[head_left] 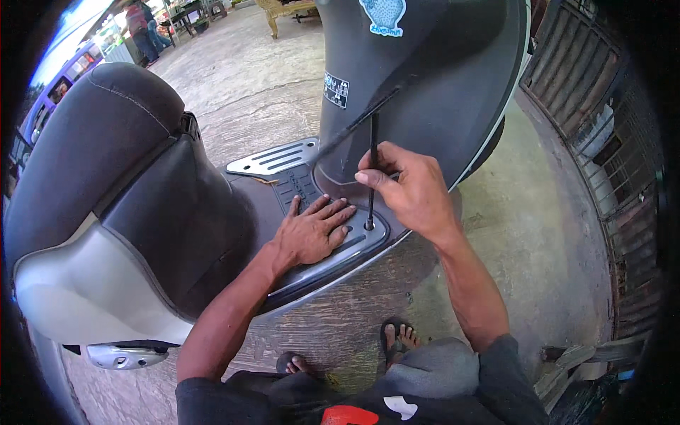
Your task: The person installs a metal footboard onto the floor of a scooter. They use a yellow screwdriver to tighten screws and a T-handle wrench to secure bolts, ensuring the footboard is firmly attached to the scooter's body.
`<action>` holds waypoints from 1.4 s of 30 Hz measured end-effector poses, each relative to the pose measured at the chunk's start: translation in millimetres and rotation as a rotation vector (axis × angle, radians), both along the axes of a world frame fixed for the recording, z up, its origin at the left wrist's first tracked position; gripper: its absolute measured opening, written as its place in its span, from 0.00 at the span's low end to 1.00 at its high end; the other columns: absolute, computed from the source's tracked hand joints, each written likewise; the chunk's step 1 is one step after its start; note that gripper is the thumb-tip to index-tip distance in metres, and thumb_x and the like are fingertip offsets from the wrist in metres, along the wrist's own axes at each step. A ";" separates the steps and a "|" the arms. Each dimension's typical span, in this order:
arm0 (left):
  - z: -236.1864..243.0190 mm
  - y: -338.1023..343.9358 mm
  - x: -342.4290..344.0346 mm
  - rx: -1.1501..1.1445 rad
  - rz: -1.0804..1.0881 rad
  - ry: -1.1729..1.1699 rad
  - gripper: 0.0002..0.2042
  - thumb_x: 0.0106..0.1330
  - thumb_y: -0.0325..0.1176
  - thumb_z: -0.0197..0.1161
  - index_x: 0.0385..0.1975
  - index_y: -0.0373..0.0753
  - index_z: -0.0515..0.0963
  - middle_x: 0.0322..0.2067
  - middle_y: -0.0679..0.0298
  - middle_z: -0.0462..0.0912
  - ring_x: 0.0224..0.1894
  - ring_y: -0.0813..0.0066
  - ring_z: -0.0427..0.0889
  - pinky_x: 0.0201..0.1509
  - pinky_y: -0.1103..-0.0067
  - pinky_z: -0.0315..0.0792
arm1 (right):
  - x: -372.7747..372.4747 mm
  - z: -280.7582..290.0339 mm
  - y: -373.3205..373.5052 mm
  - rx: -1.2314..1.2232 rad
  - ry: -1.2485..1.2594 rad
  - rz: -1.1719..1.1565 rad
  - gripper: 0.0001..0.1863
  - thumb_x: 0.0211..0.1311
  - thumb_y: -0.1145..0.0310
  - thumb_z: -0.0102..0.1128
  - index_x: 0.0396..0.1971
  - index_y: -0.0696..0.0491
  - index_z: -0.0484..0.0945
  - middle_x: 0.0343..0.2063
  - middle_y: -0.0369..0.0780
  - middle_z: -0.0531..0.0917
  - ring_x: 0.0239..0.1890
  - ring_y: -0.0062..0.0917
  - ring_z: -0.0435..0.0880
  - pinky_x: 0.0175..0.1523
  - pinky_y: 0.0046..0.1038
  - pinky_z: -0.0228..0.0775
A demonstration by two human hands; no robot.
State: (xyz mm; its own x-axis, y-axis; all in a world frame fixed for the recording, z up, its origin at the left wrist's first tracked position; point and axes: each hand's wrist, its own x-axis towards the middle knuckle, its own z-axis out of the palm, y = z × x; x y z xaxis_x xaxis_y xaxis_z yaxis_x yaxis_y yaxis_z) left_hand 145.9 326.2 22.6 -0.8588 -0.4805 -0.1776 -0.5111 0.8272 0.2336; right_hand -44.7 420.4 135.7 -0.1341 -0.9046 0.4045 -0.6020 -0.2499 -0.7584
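Observation:
My left hand (310, 232) lies flat, fingers spread, on the near silver metal footplate (352, 249) of a grey scooter (453, 85). My right hand (413, 185) pinches the upright shaft of a black T-handle wrench (373, 134) between thumb and fingers. The wrench's lower end stands in a hole near the front corner of that footplate; any bolt under it is hidden. Its crossbar slants in front of the scooter's leg shield. A second slotted silver footplate (278, 156) is on the far side of the footboard, beyond a dark ribbed strip.
The scooter's dark seat (117, 134) rises at left, above a silver side panel (92, 283). A metal gate (595, 85) runs along the right, with wooden pieces (595, 354) at lower right. My sandalled feet are on the concrete floor. People (142, 32) stand far back left.

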 end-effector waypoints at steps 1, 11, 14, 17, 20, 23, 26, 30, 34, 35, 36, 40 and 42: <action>0.8 1.5 -0.4 0.009 0.008 -0.010 0.28 0.80 0.54 0.35 0.78 0.56 0.56 0.79 0.68 0.54 0.81 0.60 0.48 0.80 0.42 0.37 | 0.9 -0.8 0.8 -0.027 0.031 -0.036 0.11 0.63 0.69 0.68 0.41 0.59 0.80 0.32 0.47 0.85 0.34 0.39 0.88 0.40 0.37 0.75; -5.0 1.4 2.4 -0.018 0.028 0.040 0.28 0.80 0.53 0.34 0.77 0.56 0.58 0.78 0.68 0.55 0.81 0.60 0.49 0.80 0.42 0.38 | 11.1 -6.5 -3.5 0.035 -0.011 -0.184 0.14 0.66 0.67 0.66 0.47 0.59 0.79 0.36 0.51 0.87 0.39 0.41 0.90 0.43 0.39 0.77; -5.1 4.2 -0.2 -0.011 0.017 0.053 0.28 0.80 0.53 0.35 0.77 0.56 0.59 0.78 0.67 0.56 0.80 0.60 0.50 0.80 0.42 0.38 | -2.9 -19.5 -1.6 0.077 -0.202 -0.061 0.15 0.67 0.67 0.65 0.49 0.60 0.80 0.38 0.53 0.88 0.40 0.37 0.91 0.45 0.36 0.77; -7.7 3.6 3.9 -0.005 0.024 0.060 0.28 0.80 0.53 0.36 0.77 0.56 0.59 0.78 0.67 0.57 0.80 0.60 0.50 0.79 0.41 0.38 | 4.6 -2.4 6.0 0.132 -0.077 -0.074 0.14 0.67 0.67 0.65 0.45 0.61 0.81 0.36 0.53 0.88 0.39 0.36 0.91 0.44 0.34 0.77; -8.2 4.1 6.7 -0.010 0.028 0.057 0.28 0.80 0.52 0.36 0.76 0.56 0.59 0.78 0.67 0.57 0.80 0.59 0.50 0.79 0.41 0.38 | 12.8 4.5 6.0 0.192 -0.011 -0.175 0.13 0.66 0.67 0.65 0.42 0.62 0.81 0.34 0.52 0.87 0.37 0.37 0.91 0.43 0.34 0.76; -5.1 4.2 1.9 -0.011 0.027 0.037 0.28 0.79 0.52 0.37 0.76 0.56 0.59 0.78 0.67 0.57 0.80 0.59 0.50 0.79 0.41 0.38 | 10.2 -0.4 3.6 0.067 0.099 -0.193 0.12 0.66 0.67 0.67 0.39 0.62 0.81 0.30 0.52 0.86 0.35 0.39 0.90 0.40 0.35 0.76; -7.3 3.3 0.0 -0.013 0.015 0.062 0.28 0.79 0.52 0.37 0.76 0.56 0.59 0.78 0.67 0.57 0.80 0.59 0.51 0.79 0.41 0.39 | 8.7 -14.4 4.1 -0.096 0.069 -0.098 0.13 0.65 0.66 0.68 0.37 0.62 0.81 0.27 0.52 0.85 0.34 0.41 0.90 0.38 0.35 0.75; -12.1 0.1 4.4 0.022 0.027 0.110 0.27 0.79 0.52 0.38 0.76 0.56 0.60 0.77 0.66 0.58 0.80 0.59 0.51 0.79 0.40 0.39 | 8.0 -5.7 13.0 0.037 0.008 -0.072 0.13 0.65 0.65 0.68 0.40 0.61 0.81 0.30 0.52 0.86 0.35 0.41 0.90 0.39 0.36 0.75; -8.0 2.3 3.7 -0.021 0.031 0.076 0.27 0.80 0.52 0.39 0.76 0.56 0.60 0.77 0.66 0.58 0.80 0.60 0.50 0.79 0.40 0.40 | 13.5 0.8 8.9 0.162 0.136 -0.214 0.14 0.66 0.66 0.68 0.43 0.60 0.81 0.32 0.51 0.87 0.36 0.41 0.90 0.41 0.38 0.76; -7.5 4.2 3.9 -0.020 0.030 0.073 0.27 0.80 0.52 0.39 0.76 0.55 0.61 0.77 0.66 0.58 0.80 0.59 0.51 0.79 0.40 0.40 | 13.9 -0.2 9.7 0.123 0.124 -0.204 0.14 0.66 0.65 0.68 0.42 0.60 0.80 0.31 0.51 0.87 0.35 0.41 0.90 0.40 0.39 0.76; -6.0 3.6 2.5 -0.022 0.030 0.077 0.27 0.80 0.52 0.39 0.76 0.55 0.61 0.77 0.66 0.58 0.80 0.59 0.51 0.79 0.40 0.40 | 12.8 -4.2 9.9 0.080 0.118 -0.192 0.14 0.65 0.65 0.68 0.41 0.61 0.80 0.29 0.51 0.86 0.34 0.41 0.90 0.40 0.39 0.76; -7.1 6.2 -1.5 -0.016 0.012 0.086 0.27 0.79 0.52 0.39 0.75 0.55 0.62 0.77 0.65 0.58 0.80 0.58 0.51 0.79 0.40 0.40 | 2.9 -39.3 3.8 -0.109 -0.056 -0.067 0.15 0.64 0.64 0.69 0.36 0.61 0.79 0.24 0.51 0.84 0.30 0.44 0.88 0.38 0.40 0.75; -6.4 4.3 3.6 -0.005 0.032 0.077 0.27 0.79 0.51 0.40 0.75 0.55 0.62 0.77 0.65 0.58 0.80 0.59 0.51 0.79 0.40 0.39 | 4.5 -31.0 7.6 -0.073 0.030 -0.075 0.15 0.64 0.63 0.69 0.34 0.61 0.78 0.23 0.52 0.83 0.29 0.46 0.87 0.37 0.40 0.75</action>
State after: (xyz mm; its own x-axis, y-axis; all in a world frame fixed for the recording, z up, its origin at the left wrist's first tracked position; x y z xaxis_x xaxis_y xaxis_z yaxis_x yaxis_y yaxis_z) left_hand 149.5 330.5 16.2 -0.8541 -0.5086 -0.1089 -0.5178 0.8121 0.2688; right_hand -40.3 428.0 104.7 -0.1868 -0.8604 0.4742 -0.6431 -0.2578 -0.7211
